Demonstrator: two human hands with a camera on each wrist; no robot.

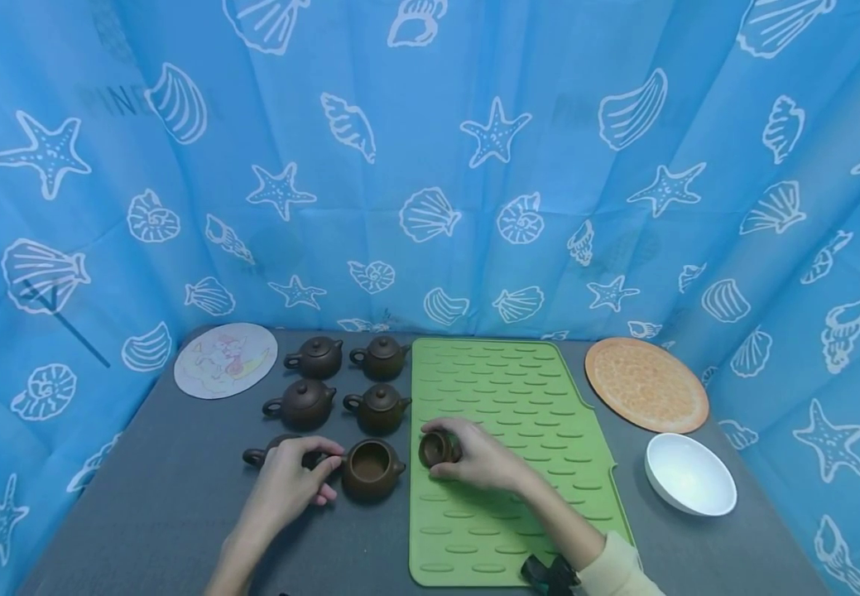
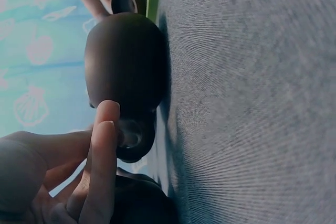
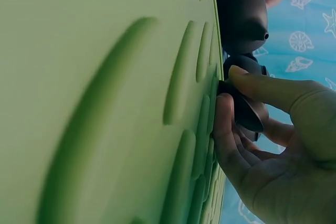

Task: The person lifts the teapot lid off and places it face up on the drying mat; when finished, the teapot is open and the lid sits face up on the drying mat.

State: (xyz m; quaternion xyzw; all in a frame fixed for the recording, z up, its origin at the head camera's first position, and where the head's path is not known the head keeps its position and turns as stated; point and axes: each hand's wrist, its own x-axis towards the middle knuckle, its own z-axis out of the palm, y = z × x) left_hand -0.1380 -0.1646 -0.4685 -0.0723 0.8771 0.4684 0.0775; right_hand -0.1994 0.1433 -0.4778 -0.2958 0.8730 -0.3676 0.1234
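Note:
A dark brown teapot (image 1: 368, 470) stands on the grey table with its mouth uncovered, spout to the right. My left hand (image 1: 297, 476) pinches its handle (image 2: 137, 139) with thumb and fingers; the hand partly covers another teapot (image 1: 254, 457) beside it. Over the green mat (image 1: 444, 530), my right hand (image 1: 478, 458) grips a small round brown teapot lid (image 1: 435, 449) by its edges. The lid's hollow side shows in the head view. In the right wrist view, the lid (image 3: 247, 109) is tilted close to the mat.
Several lidded teapots (image 1: 305, 404) stand in two columns behind the left hand. A round picture placemat (image 1: 226, 361) lies back left. Toward the right are an orange-brown round mat (image 1: 647, 384) and a white bowl (image 1: 690, 474). A blue curtain (image 1: 430, 165) hangs behind the table.

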